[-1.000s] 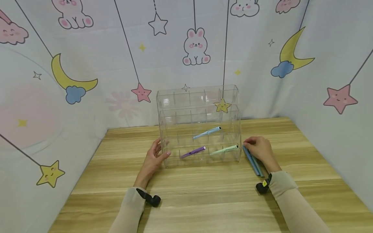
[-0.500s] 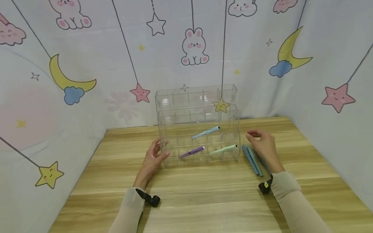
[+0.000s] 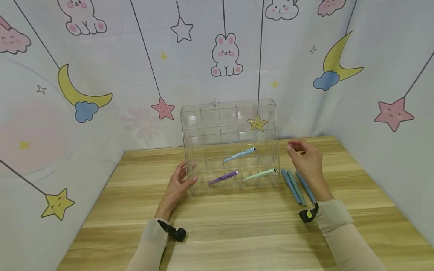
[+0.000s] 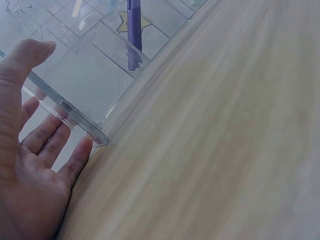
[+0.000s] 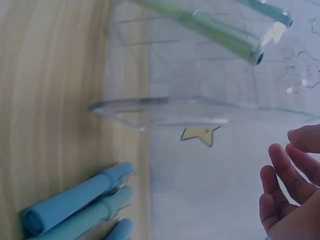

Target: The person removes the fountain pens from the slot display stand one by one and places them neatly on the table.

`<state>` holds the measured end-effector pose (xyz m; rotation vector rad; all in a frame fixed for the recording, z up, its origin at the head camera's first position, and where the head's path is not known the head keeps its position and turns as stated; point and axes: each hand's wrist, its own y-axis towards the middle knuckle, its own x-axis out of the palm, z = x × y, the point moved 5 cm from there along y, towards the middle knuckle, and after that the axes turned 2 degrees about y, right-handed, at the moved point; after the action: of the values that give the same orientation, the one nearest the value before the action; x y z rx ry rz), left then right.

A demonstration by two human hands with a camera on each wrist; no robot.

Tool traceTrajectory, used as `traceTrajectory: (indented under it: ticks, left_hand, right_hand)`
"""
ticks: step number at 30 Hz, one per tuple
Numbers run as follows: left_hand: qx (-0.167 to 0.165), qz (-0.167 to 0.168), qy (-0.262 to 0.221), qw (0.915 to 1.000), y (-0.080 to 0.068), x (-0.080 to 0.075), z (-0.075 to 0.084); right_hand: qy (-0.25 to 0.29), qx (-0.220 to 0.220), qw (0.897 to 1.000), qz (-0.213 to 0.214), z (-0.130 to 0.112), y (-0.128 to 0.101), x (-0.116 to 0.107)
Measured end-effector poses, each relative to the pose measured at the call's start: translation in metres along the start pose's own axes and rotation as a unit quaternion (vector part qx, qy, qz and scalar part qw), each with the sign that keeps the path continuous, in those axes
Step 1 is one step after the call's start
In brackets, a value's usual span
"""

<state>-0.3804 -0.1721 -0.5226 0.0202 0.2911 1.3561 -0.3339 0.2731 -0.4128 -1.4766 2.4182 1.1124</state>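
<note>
A clear acrylic tiered organizer [image 3: 230,146] stands on the wooden table [image 3: 237,233]. Three pens lie in its cells: a light blue pen [image 3: 240,154], a purple pen [image 3: 223,177] [image 4: 134,30] and a mint green pen [image 3: 260,174] [image 5: 200,27]. My left hand [image 3: 178,186] [image 4: 35,150] rests against the organizer's left side, thumb on the front corner, fingers straight. My right hand [image 3: 305,160] [image 5: 290,190] hovers empty beside the organizer's right side, fingers loosely curled. Under it, three blue and teal pens [image 3: 297,186] [image 5: 80,205] lie side by side on the table.
Fabric walls printed with moons, stars and rabbits [image 3: 223,56] close in the table at the back and both sides. A black wrist camera mount sits on each sleeve [image 3: 174,231] [image 3: 306,215].
My right hand has let go of the pens on the table and risen up and back, uncovering a third pen. The left hand has stayed on the organizer.
</note>
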Motion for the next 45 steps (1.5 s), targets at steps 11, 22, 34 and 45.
traceTrajectory:
  ticks: [11,22,34,45]
  left_hand:
    - [-0.001,-0.003,-0.001,1.0,0.0,0.0,0.0]
    - [-0.001,-0.007,0.001,1.0,-0.001,0.0,0.001]
    - [-0.001,-0.006,0.004,1.0,-0.001,0.0,0.002]
    - [-0.005,-0.002,0.009,0.9999,-0.002,-0.002,0.001]
  right_hand:
    - [0.019,-0.075,0.997,-0.016,-0.053,0.001,0.007]
    - [0.047,-0.088,0.982,-0.161,-0.076,0.0,0.035]
    - [0.037,-0.109,0.954,-0.276,-0.085,-0.004,0.063]
    - [0.041,-0.102,0.977,-0.181,-0.086,-0.002,0.06]
